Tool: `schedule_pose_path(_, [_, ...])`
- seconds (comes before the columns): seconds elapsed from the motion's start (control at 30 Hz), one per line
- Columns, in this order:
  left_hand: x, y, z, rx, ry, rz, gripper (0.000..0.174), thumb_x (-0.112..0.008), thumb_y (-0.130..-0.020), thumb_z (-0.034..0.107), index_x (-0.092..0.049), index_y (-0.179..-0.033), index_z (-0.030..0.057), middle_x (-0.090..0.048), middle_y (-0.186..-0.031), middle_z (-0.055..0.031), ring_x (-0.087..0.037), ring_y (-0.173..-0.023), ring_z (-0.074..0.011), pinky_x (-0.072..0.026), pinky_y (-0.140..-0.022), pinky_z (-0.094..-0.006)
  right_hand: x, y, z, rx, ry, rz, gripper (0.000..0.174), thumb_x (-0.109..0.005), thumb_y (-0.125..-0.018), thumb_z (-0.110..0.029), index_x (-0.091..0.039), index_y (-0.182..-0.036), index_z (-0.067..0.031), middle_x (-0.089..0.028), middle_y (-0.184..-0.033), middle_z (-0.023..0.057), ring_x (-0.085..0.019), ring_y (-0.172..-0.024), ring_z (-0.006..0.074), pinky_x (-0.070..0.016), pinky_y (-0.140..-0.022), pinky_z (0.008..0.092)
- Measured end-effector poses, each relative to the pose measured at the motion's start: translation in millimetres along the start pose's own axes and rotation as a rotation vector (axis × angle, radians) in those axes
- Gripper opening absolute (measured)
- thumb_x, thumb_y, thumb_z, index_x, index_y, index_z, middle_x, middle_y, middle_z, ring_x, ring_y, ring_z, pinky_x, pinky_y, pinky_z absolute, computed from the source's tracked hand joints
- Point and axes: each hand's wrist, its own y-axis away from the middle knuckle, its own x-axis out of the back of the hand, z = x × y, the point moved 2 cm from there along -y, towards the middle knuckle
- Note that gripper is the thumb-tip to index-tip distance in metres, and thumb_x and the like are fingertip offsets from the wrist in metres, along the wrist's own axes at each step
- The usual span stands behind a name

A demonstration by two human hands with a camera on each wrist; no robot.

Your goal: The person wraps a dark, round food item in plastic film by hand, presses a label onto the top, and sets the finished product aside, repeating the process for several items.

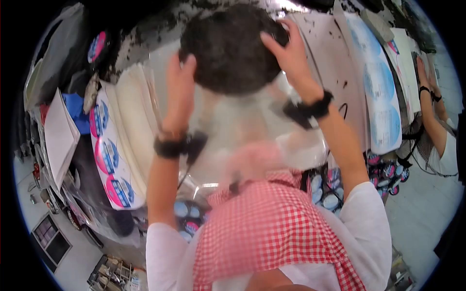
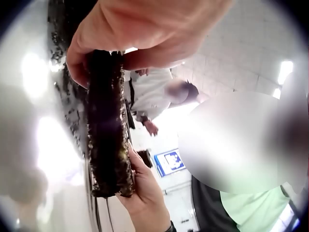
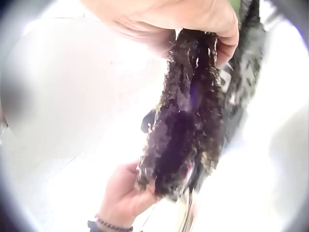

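Observation:
My left hand [image 1: 180, 92] and right hand [image 1: 296, 63] grip opposite sides of a thick, round, near-black stack of dried seaweed [image 1: 233, 53], held up over the glossy pale work surface [image 1: 218, 131]. Seen edge-on in the left wrist view, the seaweed stack [image 2: 107, 125] has rough, flaky layers. There the left hand [image 2: 145, 29] pinches its rim between thumb and fingers, and the right hand [image 2: 145, 193] supports the far end. From the right wrist, the right hand [image 3: 174, 17] clasps one edge and the left hand [image 3: 126, 191] the other.
Cream sheets [image 1: 133, 92] and pink-and-blue printed packaging [image 1: 109, 150] lie left. Blue-and-white printed packaging [image 1: 381, 82] lies right, beside brown-grey board [image 1: 323, 63]. Dark flakes [image 1: 128, 46] litter the back. Small round labelled packs [image 1: 330, 194] sit below the front edge. Another person's arms [image 1: 432, 106] reach in at far right.

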Motion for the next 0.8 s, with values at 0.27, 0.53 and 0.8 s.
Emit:
schedule_pose_path(0.27, [-10,153,-50,-0.082,-0.715,0.124,0.05,-0.063,-0.091,0.026,-0.048,-0.127,-0.0055,-0.062,-0.111,-0.0227,-0.061,-0.102,-0.0357,-0.0482,-0.086,-0.0411,22,169,-2,-0.061,0.323,-0.065,0.056,-0.072,-0.083,-0.021,-0.046,-0.13,-0.0042,-0.051,-0.114,0.0175,-0.051,-0.107,0.0332,-0.0413,-0.096,0.0421])
schedule_pose_path(0.53, [2,156,-37,-0.178,-1.141,0.164,0.056,-0.064,-0.09,0.032,-0.046,-0.13,-0.0022,-0.054,-0.122,-0.0241,-0.054,-0.11,-0.0382,-0.0444,-0.089,-0.0452,2,179,-34,0.538,0.707,-0.651,0.049,-0.06,-0.087,-0.047,-0.054,-0.134,-0.0336,-0.036,-0.151,0.0081,-0.032,-0.14,0.0287,-0.0242,-0.113,0.0509])
schedule_pose_path(0.8, [117,308,11,0.12,-1.564,-0.773,0.051,-0.068,-0.079,0.016,-0.052,-0.127,0.0106,-0.039,-0.145,-0.0136,-0.038,-0.134,-0.0287,-0.0365,-0.102,-0.0509,-5,180,-30,0.532,0.767,-0.657,0.05,-0.056,-0.089,-0.049,-0.05,-0.137,-0.0354,-0.033,-0.152,0.0084,-0.029,-0.141,0.0279,-0.0225,-0.112,0.0528])
